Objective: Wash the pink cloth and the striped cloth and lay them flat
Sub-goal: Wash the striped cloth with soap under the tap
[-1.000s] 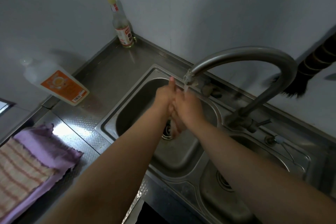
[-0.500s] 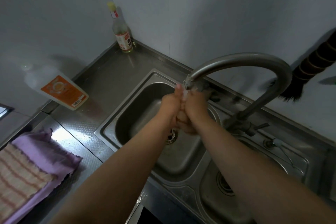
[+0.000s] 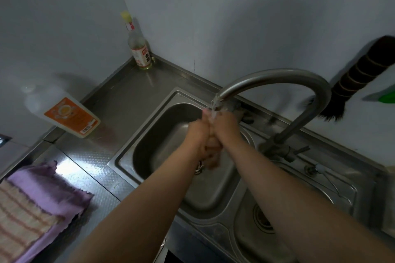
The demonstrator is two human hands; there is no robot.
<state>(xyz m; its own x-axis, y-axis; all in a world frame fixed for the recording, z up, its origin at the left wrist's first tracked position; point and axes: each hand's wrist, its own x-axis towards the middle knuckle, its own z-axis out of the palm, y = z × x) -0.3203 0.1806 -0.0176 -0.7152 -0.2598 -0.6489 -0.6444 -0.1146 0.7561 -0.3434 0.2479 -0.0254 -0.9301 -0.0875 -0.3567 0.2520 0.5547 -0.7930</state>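
The pink cloth (image 3: 64, 190) lies spread on the steel counter at the lower left, and the striped cloth (image 3: 19, 218) lies flat on top of it. Neither hand touches them. My left hand (image 3: 197, 134) and my right hand (image 3: 226, 132) are pressed together over the left sink basin (image 3: 158, 134), directly under the faucet spout (image 3: 218, 102). Water runs over them. Some fingers are folded between the palms, and no object is held.
The curved steel faucet (image 3: 299, 83) arches over the hands. A second basin (image 3: 252, 239) lies at the lower right. A white detergent bottle with an orange label (image 3: 68, 115) leans on the left wall, a glass bottle (image 3: 139, 49) stands in the corner, and a dark brush (image 3: 359, 79) hangs on the right wall.
My joined hands have risen closer to the spout, rubbing against each other. The cloths have not moved.
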